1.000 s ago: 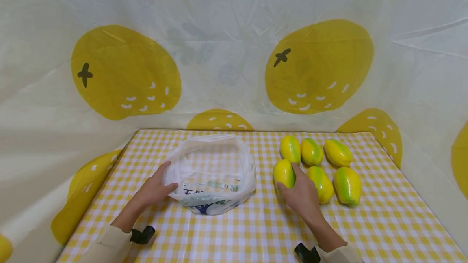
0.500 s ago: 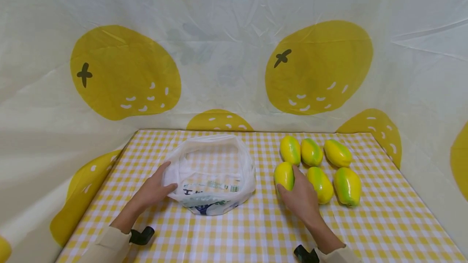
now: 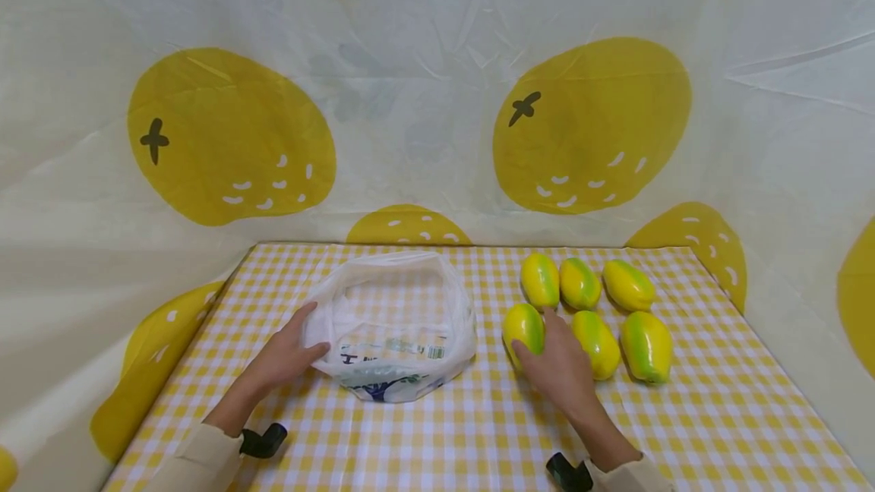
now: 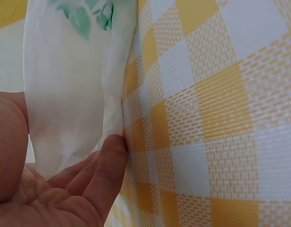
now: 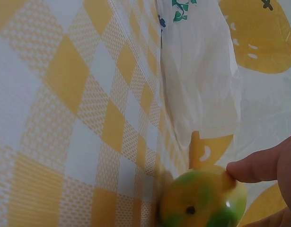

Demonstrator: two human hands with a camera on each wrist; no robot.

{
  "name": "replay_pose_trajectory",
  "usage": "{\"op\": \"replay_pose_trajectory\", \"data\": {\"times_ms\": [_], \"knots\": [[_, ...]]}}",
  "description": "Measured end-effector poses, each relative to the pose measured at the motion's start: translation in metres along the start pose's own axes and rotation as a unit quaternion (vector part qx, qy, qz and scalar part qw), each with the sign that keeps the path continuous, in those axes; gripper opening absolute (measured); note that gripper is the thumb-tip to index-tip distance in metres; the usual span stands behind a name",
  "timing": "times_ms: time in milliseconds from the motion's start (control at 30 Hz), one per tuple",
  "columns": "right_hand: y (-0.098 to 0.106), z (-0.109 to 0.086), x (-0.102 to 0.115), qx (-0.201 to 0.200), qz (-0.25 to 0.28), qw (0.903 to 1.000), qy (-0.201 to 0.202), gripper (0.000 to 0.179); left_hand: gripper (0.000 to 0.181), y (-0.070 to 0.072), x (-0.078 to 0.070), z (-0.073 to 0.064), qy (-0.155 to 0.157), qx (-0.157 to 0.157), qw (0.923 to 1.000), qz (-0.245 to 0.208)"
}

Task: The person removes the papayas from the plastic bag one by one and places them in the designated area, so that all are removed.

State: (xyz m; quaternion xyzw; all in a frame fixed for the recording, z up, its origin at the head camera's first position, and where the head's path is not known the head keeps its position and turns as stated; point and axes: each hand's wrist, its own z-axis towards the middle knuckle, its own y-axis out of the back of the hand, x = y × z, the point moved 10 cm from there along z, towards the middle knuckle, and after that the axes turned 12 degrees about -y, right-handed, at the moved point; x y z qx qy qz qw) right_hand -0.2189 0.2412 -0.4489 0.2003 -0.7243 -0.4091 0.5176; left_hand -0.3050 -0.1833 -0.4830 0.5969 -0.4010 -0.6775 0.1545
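Note:
A white plastic bag (image 3: 459, 325) with printed lettering and a barcode stands on the table, its mouth held wide. My left hand (image 3: 290, 351) grips the bag's left side; in the left wrist view the bag's wall (image 4: 69, 94) lies between thumb and fingers. To the right, my right hand (image 3: 560, 363) holds a glossy yellow-green papaya (image 3: 522, 331), the nearest one to the bag. Its thumb presses on this papaya (image 5: 202, 201) in the right wrist view, where the dark-spotted end shows. The papaya looks low at the tabletop; I cannot tell whether it touches.
Several more papayas lie in two rows: a back-left one (image 3: 540, 279), a back-middle one (image 3: 580, 284), a back-right one (image 3: 628, 285), a front one (image 3: 600, 344) beside my right hand and another (image 3: 645, 348) farther right. A yellow-checked cloth (image 3: 424, 450) covers the table; a fruit-print curtain (image 3: 417, 120) hangs behind.
The papaya in my right hand has shifted a little left and away from the back-left one. My left hand and the bag have stayed put.

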Motion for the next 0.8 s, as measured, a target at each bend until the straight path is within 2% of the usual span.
{"op": "replay_pose_trajectory", "data": {"times_ms": [267,533,633,800], "knots": [[0.002,-0.001,0.001,-0.011,-0.011,0.9999,0.000,0.079,0.087,0.001,-0.005,0.003,-0.003,0.005,0.9999,0.009],[0.011,-0.003,0.006,-0.011,-0.006,0.9999,0.010,0.078,0.085,0.000,-0.005,0.003,-0.004,0.005,0.9999,-0.015],[0.020,-0.006,0.018,-0.006,-0.018,0.9991,0.037,0.080,0.077,0.004,-0.009,0.000,-0.020,-0.006,0.9997,-0.011],[0.049,-0.010,0.050,-0.026,-0.054,0.9919,0.112,0.084,0.062,0.028,-0.029,-0.002,-0.095,-0.068,0.9930,0.015]]}}
